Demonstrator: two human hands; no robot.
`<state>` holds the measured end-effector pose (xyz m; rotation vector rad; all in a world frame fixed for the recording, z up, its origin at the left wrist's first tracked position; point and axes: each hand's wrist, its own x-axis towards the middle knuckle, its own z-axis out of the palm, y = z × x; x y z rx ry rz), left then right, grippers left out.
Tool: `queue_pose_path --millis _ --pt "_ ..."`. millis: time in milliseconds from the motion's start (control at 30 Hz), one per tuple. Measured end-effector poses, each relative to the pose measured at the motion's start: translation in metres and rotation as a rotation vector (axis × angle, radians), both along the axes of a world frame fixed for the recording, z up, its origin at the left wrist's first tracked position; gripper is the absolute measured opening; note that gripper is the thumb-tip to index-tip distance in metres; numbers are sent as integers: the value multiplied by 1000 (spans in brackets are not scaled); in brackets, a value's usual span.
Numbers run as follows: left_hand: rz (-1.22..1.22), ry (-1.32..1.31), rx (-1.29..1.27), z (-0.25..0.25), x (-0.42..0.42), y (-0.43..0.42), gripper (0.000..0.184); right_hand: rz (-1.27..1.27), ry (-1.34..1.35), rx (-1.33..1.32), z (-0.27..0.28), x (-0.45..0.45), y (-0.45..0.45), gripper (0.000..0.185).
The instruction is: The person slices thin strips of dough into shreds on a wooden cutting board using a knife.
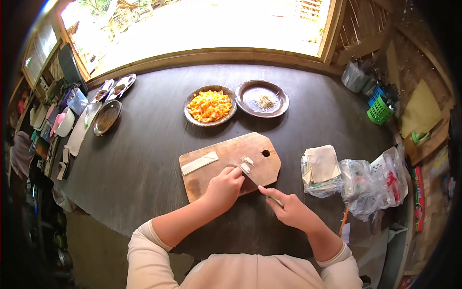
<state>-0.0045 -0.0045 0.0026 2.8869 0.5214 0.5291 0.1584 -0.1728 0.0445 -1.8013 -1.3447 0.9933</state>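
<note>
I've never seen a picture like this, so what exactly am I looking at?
There's no machine here: a person works with bare hands. One camera, worn on the head, looks forward and down at them. On the dark table lies a board with a pale strip and some cut slivers. The right hand holds a knife; the left hand is curled on the board, hiding what, if anything, it grips. Beyond sit a left plate of orange bits and a right plate of thin pieces.
</note>
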Motion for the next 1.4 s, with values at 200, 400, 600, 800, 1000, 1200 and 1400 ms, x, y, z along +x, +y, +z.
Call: queue_pose_path --millis 200,400,600,800,1000,1200,1400 --pt "-3 -16 18 -4 0 -1 17 -4 -36 36 2 -4 3 38" --pt "10 26 -7 -1 0 -2 16 -7 -29 26 5 -3 -2 39" --pt "-1 11 -13 -1 0 0 17 -7 -101 77 -5 -8 4 38" --pt "11 45 -49 2 -1 -1 20 2 -45 -9 6 -4 -5 39" --pt "9 20 -37 -1 -1 -1 17 -11 -73 137 -9 -8 1 39" --pt "35 10 -24 0 -1 -4 16 6 -62 86 5 -6 -5 38" --pt "59 1 -50 1 -1 -6 16 -3 -48 123 -6 -6 0 39"
